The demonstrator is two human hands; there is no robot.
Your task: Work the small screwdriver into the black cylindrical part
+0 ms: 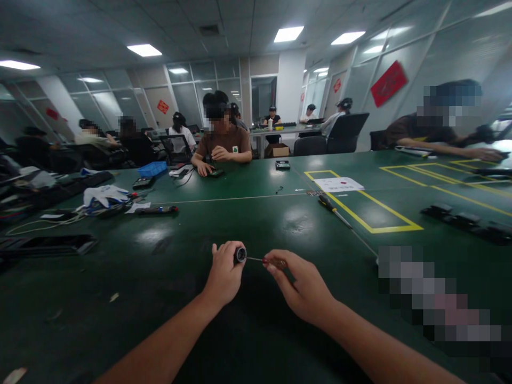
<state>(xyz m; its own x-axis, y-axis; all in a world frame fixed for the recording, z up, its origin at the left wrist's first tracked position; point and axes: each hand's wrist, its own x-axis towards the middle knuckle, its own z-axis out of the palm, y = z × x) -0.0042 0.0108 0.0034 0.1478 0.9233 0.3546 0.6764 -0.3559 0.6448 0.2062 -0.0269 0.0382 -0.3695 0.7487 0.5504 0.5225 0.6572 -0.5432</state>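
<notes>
My left hand (224, 271) is wrapped round a small black cylindrical part (240, 255), whose round end faces right and toward me. In my right hand (301, 280) is a slim screwdriver (276, 262) with a see-through brownish handle and a red collar. Its thin metal shaft points left, and the tip meets or lies just beside the cylinder's round end; which of the two I cannot tell. Both hands are above the green tabletop, close together. Most of the cylinder's body is hidden by my left fingers.
A longer screwdriver (334, 209) lies ahead on the right, near a white sheet (340, 184) and yellow tape (394, 229). Gloves (106, 196), a blue tray (152, 169) and cables are at left. Dark parts (466, 221) lie at right. A co-worker (222, 141) sits opposite.
</notes>
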